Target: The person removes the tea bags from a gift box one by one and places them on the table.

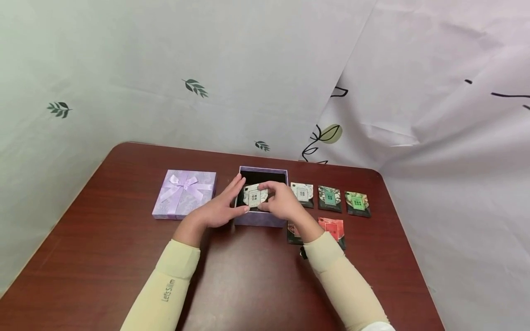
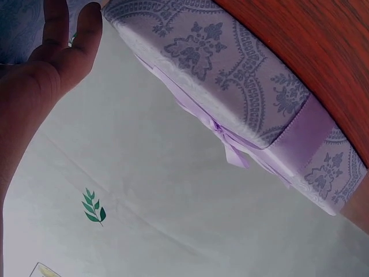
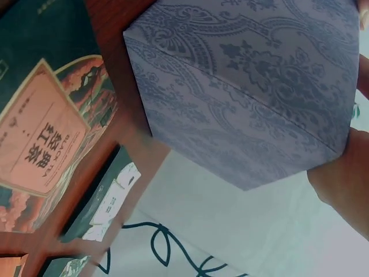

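An open lilac patterned gift box (image 1: 260,219) with a black inside stands at the middle of the table. Inside its opening lies a whitish tea sachet (image 1: 254,196), tilted slightly, its right edge pinched between the thumb and fingers of my right hand (image 1: 283,202). My left hand (image 1: 218,209) is at the box's left side, fingers extended along the rim and thumb near the front left of the sachet. Whether the left thumb touches the sachet cannot be made out. In the right wrist view the box's outer wall (image 3: 242,92) hides most of the right hand's fingers.
Left of the box sits its lid (image 1: 184,195), tied with a purple ribbon bow. On the right lie white (image 1: 302,193), teal (image 1: 329,197) and green (image 1: 358,202) sachets in a row. Nearer are a red sachet (image 1: 332,228) and another (image 1: 294,235) partly behind the right wrist.
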`<state>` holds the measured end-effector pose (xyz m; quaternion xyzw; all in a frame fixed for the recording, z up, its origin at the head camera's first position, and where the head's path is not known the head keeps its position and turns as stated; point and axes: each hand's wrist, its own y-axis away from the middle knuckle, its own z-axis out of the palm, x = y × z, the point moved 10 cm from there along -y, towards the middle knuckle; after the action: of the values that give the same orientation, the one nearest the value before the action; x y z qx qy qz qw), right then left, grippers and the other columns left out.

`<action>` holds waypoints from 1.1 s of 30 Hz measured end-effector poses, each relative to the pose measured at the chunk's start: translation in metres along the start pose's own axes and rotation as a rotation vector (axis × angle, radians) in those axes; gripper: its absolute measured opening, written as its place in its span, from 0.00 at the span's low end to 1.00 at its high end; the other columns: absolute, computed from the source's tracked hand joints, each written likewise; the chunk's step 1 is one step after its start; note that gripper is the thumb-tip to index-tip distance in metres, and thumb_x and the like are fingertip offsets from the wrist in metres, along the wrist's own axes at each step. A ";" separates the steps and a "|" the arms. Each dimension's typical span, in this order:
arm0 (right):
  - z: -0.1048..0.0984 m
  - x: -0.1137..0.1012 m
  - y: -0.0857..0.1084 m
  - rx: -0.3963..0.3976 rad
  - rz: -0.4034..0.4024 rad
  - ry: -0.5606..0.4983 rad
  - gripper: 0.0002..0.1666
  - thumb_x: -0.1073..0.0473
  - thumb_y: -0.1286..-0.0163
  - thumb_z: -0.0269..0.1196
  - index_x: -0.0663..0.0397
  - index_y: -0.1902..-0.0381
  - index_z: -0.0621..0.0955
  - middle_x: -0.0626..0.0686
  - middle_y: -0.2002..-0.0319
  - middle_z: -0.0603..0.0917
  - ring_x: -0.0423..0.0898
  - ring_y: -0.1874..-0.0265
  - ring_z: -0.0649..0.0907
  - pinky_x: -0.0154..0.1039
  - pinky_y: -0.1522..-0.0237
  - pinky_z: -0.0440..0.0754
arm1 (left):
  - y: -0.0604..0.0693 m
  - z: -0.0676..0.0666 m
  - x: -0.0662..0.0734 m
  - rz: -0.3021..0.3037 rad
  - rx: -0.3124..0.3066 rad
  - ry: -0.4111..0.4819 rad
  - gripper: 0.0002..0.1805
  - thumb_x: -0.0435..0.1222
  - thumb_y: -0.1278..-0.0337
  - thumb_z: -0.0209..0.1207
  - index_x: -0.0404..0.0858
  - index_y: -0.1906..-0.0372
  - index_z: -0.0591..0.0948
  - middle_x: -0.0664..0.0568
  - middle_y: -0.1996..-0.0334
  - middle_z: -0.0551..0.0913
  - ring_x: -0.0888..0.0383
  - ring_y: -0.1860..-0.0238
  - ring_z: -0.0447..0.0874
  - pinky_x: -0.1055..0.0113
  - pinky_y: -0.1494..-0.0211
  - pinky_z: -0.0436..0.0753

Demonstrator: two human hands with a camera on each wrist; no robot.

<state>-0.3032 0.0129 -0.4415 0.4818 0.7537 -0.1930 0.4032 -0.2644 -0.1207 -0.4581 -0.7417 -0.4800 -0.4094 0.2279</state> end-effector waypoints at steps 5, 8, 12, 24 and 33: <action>-0.008 0.004 0.005 0.005 0.019 -0.068 0.28 0.68 0.40 0.72 0.54 0.41 0.81 0.53 0.60 0.81 0.43 0.85 0.71 0.39 0.80 0.72 | -0.002 0.001 0.001 -0.005 -0.008 0.001 0.48 0.46 0.30 0.59 0.40 0.19 0.43 0.49 0.20 0.33 0.45 0.22 0.37 0.42 0.27 0.51; -0.016 0.006 0.009 0.021 0.035 -0.079 0.28 0.68 0.40 0.72 0.53 0.42 0.81 0.53 0.60 0.81 0.44 0.86 0.70 0.39 0.80 0.71 | -0.003 0.001 0.002 -0.004 -0.013 0.001 0.48 0.46 0.30 0.59 0.41 0.19 0.43 0.50 0.20 0.32 0.46 0.22 0.36 0.42 0.27 0.52; -0.025 0.011 0.014 0.049 0.053 -0.084 0.27 0.67 0.40 0.73 0.52 0.42 0.81 0.54 0.59 0.79 0.44 0.86 0.68 0.40 0.79 0.71 | -0.004 0.000 0.004 0.001 -0.010 -0.001 0.49 0.46 0.31 0.60 0.41 0.19 0.43 0.51 0.20 0.32 0.47 0.22 0.35 0.43 0.27 0.51; -0.046 0.026 0.035 0.094 0.100 -0.163 0.28 0.69 0.40 0.72 0.51 0.42 0.81 0.60 0.41 0.76 0.43 0.87 0.65 0.38 0.83 0.66 | -0.002 0.001 0.003 -0.008 -0.018 0.016 0.48 0.45 0.30 0.60 0.40 0.19 0.43 0.51 0.20 0.31 0.48 0.22 0.32 0.43 0.27 0.49; -0.059 0.040 0.049 0.105 0.136 -0.189 0.28 0.70 0.39 0.70 0.50 0.41 0.80 0.58 0.47 0.77 0.44 0.87 0.67 0.39 0.84 0.66 | 0.000 0.001 -0.001 -0.005 -0.015 0.028 0.49 0.46 0.30 0.60 0.39 0.19 0.42 0.49 0.20 0.31 0.47 0.22 0.32 0.41 0.27 0.49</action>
<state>-0.2933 0.0984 -0.4333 0.5321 0.6665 -0.2491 0.4589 -0.2644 -0.1208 -0.4597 -0.7364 -0.4753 -0.4239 0.2281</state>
